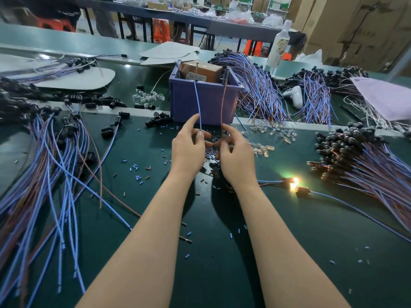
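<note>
Head view: both hands are working close together at frame centre, fingertips almost meeting. Left hand (pixel 189 147) is pinching a blue wire (pixel 197 101) between thumb and middle fingers, with the index finger sticking out toward 12 o'clock. Right hand (pixel 235 156) is pinching a brown wire (pixel 223 103), fingers curled round its lower end. Both wires are running up toward 12 o'clock from the hands, side by side and apart, and are reaching the rim of a purple bin (pixel 211 103) that is sitting just beyond the fingertips. A brown box (pixel 201 71) is sitting inside the bin. Whether the wire tops are fixed there, I cannot tell.

Two lit bulbs (pixel 293 184) are glowing at 4 o'clock from the right hand, near its wrist. Clear bulbs (pixel 262 148) are lying loose at 3 o'clock, just beside the right hand. Wire bundles are lying at 9 o'clock (pixel 55 163) and 3 o'clock (pixel 367 165), well apart from the hands. Cut sleeve bits (pixel 135 172) are lying scattered across the green table (pixel 289 230). A bottle (pixel 279 44) is standing at 1 o'clock behind the bin.
</note>
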{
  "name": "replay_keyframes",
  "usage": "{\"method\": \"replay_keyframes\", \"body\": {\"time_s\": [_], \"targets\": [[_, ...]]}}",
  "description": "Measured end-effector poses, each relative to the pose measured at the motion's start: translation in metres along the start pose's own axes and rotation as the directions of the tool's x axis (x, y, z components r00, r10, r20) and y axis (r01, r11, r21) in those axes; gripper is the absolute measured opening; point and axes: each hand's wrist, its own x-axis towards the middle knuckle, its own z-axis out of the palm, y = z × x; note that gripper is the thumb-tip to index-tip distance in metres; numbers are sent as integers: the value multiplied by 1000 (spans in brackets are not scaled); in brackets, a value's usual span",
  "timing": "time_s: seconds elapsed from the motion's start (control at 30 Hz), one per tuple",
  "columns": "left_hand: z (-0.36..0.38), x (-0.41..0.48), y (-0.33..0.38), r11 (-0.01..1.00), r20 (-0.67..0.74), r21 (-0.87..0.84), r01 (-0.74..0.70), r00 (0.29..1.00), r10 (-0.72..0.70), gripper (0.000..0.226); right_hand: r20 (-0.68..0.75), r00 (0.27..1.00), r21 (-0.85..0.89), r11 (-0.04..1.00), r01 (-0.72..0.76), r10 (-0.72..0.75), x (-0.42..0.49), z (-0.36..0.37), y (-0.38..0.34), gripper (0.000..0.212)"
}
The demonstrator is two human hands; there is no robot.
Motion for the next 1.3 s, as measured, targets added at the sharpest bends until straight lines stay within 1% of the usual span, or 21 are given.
{"method": "replay_keyframes", "body": {"time_s": [0.23,0.33,0.47,0.57,0.63,0.67,0.7,0.73,0.77,0.8,0.83,0.87,0.9,0.93,0.97,1.03,1.1,1.17,1.2,1.27,1.3], "targets": [[0,0,7,992,34,-95,81,996,-78,33,19,999,31,999,-27,27,-2,-4,-7,27],[-1,1,17,974,55,-199,111,993,-102,23,66,998,19,1000,-17,16,-1,-12,-14,21],[-3,1,39,979,51,-202,0,999,11,15,210,975,-33,996,84,-75,-2,-26,-27,16],[-1,-2,61,979,41,-144,-145,988,152,10,269,949,-201,955,220,-162,5,-44,-36,15],[2,-5,77,965,-41,-22,-260,965,259,7,173,965,-273,931,240,-198,12,-63,-42,19],[6,-7,84,960,-84,58,-276,956,280,13,73,973,-258,938,229,-218,15,-75,-44,22],[12,-9,90,967,-82,103,-234,967,242,25,-55,969,-214,951,224,-241,16,-88,-46,23],[22,-14,97,989,7,77,-122,992,122,39,-192,949,-150,963,224,-251,16,-101,-48,24],[35,-21,105,998,181,-9,69,981,-66,53,-321,917,-68,971,228,-238,15,-114,-48,23],[51,-27,114,944,399,-121,308,886,-238,60,-430,880,29,971,236,-201,13,-127,-47,24],[68,-33,124,829,577,-238,506,760,-298,60,-519,840,111,963,247,-156,9,-140,-43,24],[85,-37,133,697,673,-360,620,690,-266,55,-594,798,168,953,254,-108,3,-152,-39,24],[102,-38,142,582,696,-470,664,684,-219,46,-651,757,204,945,254,-64,-3,-163,-32,24],[118,-38,151,515,681,-548,660,709,-184,37,-696,718,211,949,234,-23,-11,-173,-25,25],[135,-38,158,509,649,-593,624,744,-156,31,-734,679,192,964,186,15,-19,-183,-16,28],[170,-43,169,642,598,-574,509,796,-96,30,-791,595,234,969,78,143,-33,-202,5,37],[209,-57,168,825,601,-422,375,797,-55,31,-766,495,481,876,20,409,-42,-222,31,41],[247,-72,156,917,637,-251,310,767,-85,27,-599,441,759,650,45,669,-52,-236,52,40],[262,-78,148,936,665,-166,311,736,-126,24,-514,421,841,537,73,747,-58,-241,62,39],[279,-88,127,949,696,16,315,678,-237,27,-387,414,921,371,122,824,-67,-243,78,37],[285,-90,116,947,686,67,314,675,-272,27,-343,432,939,317,133,834,-70,-241,84,36]]}}
